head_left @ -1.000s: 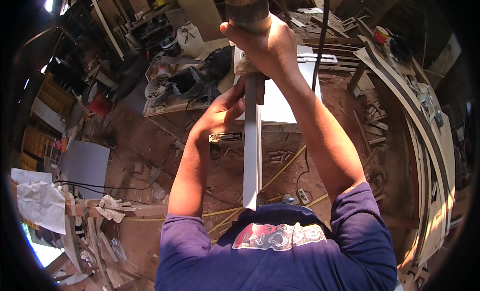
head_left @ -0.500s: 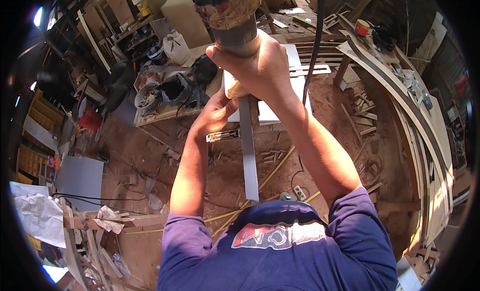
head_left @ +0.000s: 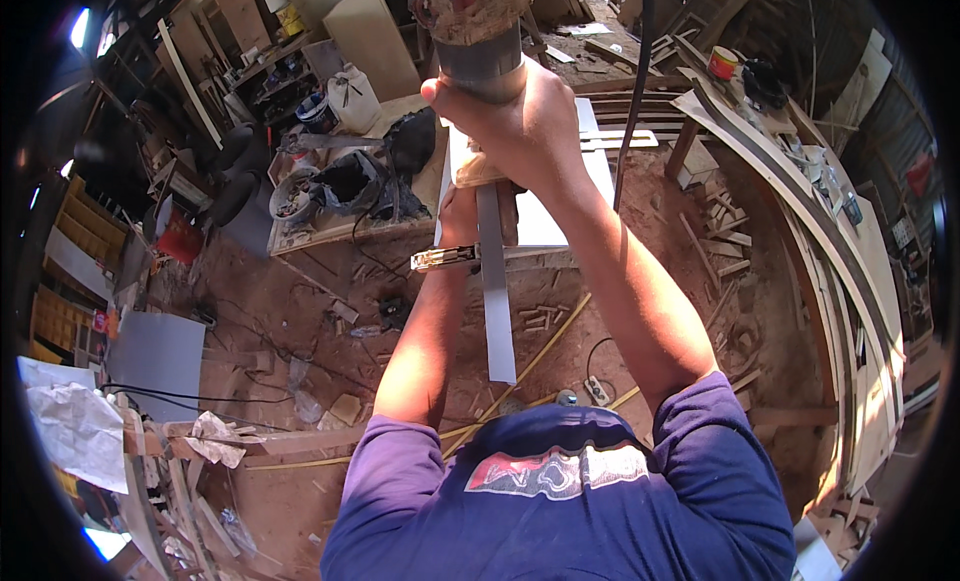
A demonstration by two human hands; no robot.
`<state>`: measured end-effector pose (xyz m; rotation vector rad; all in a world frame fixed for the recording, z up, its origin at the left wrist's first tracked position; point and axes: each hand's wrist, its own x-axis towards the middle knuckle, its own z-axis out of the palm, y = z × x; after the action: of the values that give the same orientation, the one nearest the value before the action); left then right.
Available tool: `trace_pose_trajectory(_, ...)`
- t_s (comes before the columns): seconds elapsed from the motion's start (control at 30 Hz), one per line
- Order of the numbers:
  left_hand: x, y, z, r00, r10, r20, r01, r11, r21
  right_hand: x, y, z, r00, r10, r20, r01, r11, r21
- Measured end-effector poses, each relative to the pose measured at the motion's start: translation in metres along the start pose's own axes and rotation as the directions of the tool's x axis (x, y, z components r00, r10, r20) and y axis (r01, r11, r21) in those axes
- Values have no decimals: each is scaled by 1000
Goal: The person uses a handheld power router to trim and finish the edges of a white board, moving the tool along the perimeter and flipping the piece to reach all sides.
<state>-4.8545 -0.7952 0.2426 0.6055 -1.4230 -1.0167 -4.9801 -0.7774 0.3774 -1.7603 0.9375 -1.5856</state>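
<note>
My right hand point(head_left: 530, 131) is wrapped round a corded power tool point(head_left: 480, 66) with a dusty brown top and a grey cylindrical collar. Its kind is not plain. A pale base piece point(head_left: 474, 169) shows just below the hand. From under this piece a long grey strip point(head_left: 495, 291) runs toward my body. My left hand point(head_left: 458, 211) is low beside the strip, its fingers hidden by the base piece and the work. White board point(head_left: 540, 226) lies beneath both hands. A slotted metal fitting point(head_left: 445, 258) crosses over my left wrist.
A low table point(head_left: 300, 239) at left carries a bucket of scraps point(head_left: 292, 196) and black plastic bags point(head_left: 350, 181). Curved wooden strips point(head_left: 800, 196) arch along the right. Wood offcuts point(head_left: 730, 236) litter the dirt floor. A black cord point(head_left: 632, 101) hangs right of my right hand.
My left hand has moved right and in toward the strip, and its thumb no longer shows. The power tool and my right hand have shifted slightly right.
</note>
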Motion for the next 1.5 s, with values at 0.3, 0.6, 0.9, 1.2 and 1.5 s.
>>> trace_pose_trajectory(0.3, 15, -1, 1, 994, 109, -31, -106, 992, 65, -29, -18, -10, 999, 6, 51, -6, 1000, -10)
trace_pose_trajectory(0.6, 27, 0, -1, 981, 194, -23, -189, 972, 140, -57, -31, -19, 999, 7, 47, -4, 997, -76)
trace_pose_trajectory(0.9, 25, 24, -11, 965, 261, -7, -251, 936, 246, -87, -49, -21, 999, 48, 17, -49, 994, 100)
trace_pose_trajectory(1.2, 44, 22, -2, 919, 393, 4, -369, 860, 351, -131, -83, -48, 979, 104, 178, -96, 994, -48)
trace_pose_trajectory(1.5, 50, 19, -6, 919, 394, 10, -362, 835, 415, -126, -51, -114, 991, 118, -63, -101, 970, 222)
